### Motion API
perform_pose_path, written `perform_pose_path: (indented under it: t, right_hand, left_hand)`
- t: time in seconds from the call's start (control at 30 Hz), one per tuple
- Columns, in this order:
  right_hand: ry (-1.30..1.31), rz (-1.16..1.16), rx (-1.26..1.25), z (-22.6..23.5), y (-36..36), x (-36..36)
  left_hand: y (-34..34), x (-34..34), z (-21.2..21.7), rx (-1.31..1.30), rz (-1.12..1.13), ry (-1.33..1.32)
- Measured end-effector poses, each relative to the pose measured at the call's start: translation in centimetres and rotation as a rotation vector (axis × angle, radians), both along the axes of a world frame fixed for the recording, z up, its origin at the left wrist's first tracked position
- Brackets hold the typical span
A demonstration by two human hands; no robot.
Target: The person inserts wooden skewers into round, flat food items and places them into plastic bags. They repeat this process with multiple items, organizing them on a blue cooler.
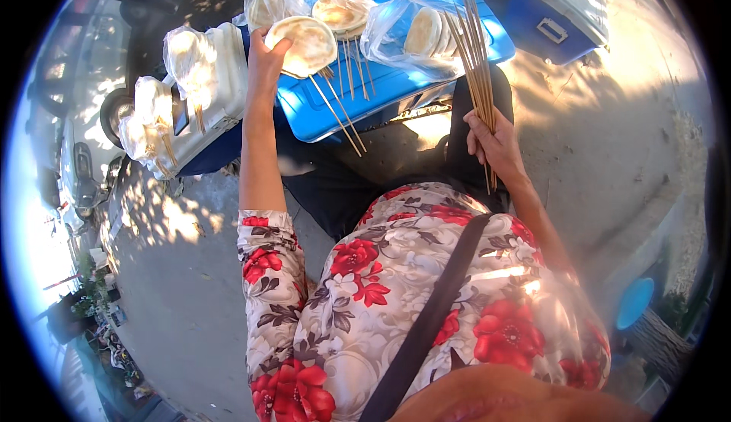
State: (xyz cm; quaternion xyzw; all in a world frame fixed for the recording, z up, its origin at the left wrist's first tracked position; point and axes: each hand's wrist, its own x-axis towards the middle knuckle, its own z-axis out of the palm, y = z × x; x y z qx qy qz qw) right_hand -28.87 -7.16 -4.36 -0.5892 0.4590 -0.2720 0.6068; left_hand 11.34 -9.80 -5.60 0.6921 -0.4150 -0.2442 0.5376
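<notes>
My left hand is closed on a pale, round flatbread at its left edge, over the blue lid. Two thin wooden sticks slant down from this bread toward me. A bundle of long wooden skewers stands upright in my right hand, fingers wrapped round it near the lower end. Behind the held bread lies another round bread on sticks, partly in clear plastic. A clear plastic bag with several stacked flatbreads rests on the lid, just left of the skewers.
At the left, a white cooler top carries bagged breads on sticks and another wrapped bundle. A blue cooler with a white lid stands on the ground at far right. A blue round object is near a tree trunk.
</notes>
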Motion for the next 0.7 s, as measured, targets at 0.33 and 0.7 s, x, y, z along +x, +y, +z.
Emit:
perform_pose_path:
  t: [0.33, 0.7]
  right_hand:
    - [-0.042, 0.016, 0.025, 0.8, 1.4, -0.4]
    - [-0.462, -0.277, 0.225, -0.4, -0.3, -3.4]
  left_hand:
    - [-9.6, 2.5, -6.5, -0.015, 0.020, -0.095]
    - [-2.6, -13.9, 3.6, -0.476, -0.262, -0.221]
